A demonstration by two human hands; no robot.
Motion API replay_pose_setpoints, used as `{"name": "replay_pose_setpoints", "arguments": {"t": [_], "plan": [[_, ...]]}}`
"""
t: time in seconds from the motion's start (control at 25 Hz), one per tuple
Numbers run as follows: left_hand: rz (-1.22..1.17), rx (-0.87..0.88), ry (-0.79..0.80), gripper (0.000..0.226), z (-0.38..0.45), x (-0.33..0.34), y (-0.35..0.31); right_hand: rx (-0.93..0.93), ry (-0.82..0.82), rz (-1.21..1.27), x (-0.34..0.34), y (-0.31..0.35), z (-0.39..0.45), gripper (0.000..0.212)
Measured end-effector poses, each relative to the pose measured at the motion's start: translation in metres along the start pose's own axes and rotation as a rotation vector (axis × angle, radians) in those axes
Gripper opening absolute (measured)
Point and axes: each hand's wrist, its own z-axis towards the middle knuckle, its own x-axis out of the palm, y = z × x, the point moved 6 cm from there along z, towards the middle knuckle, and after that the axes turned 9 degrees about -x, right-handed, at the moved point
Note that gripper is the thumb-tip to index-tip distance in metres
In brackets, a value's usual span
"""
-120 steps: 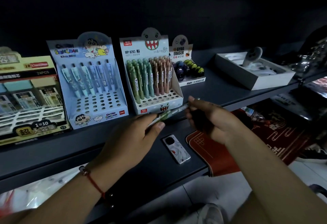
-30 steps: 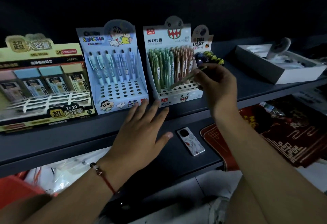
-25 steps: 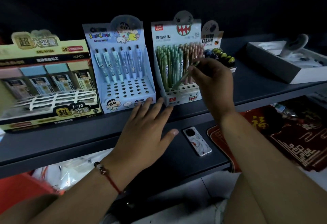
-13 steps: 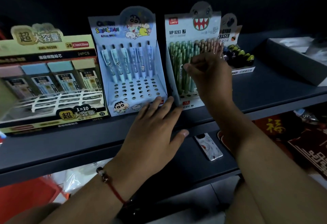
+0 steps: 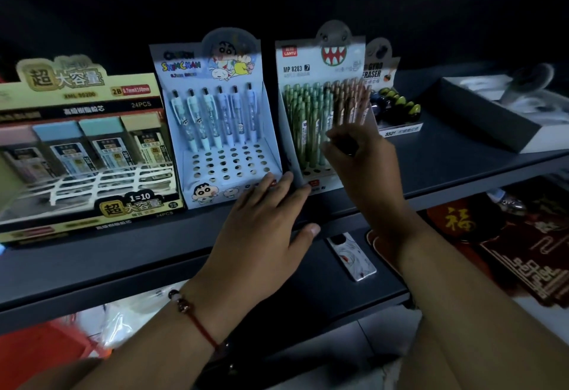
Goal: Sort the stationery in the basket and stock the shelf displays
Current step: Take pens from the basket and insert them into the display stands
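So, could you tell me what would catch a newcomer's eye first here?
Probably the two lit pencil displays mid-shelf: the blue cartoon box, mostly bare holes, and the shark-mouth box packed with green and brown pencils. The right hand reaches into those pencils, while the left hand lies flat on the shelf.

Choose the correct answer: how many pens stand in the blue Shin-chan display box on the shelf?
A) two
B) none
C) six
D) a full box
C: six pens stand in one row at the back of the blue Shin-chan display box, with empty holes in front of them.
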Motion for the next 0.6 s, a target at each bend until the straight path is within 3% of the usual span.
{"name": "replay_pose_setpoints", "arguments": {"t": [0.24,0.6], "plan": [[-0.048,0.036,-0.044,0.059,0.003,-0.01,-0.035,-0.075,0.226,-0.34,-0.055,0.012,-0.022,0.029],[-0.183,0.509,0.019,0.052,-0.034,0.004,-0.234,0.298,0.294,-0.789,-0.273,0.014,-0.168,0.045]]}}
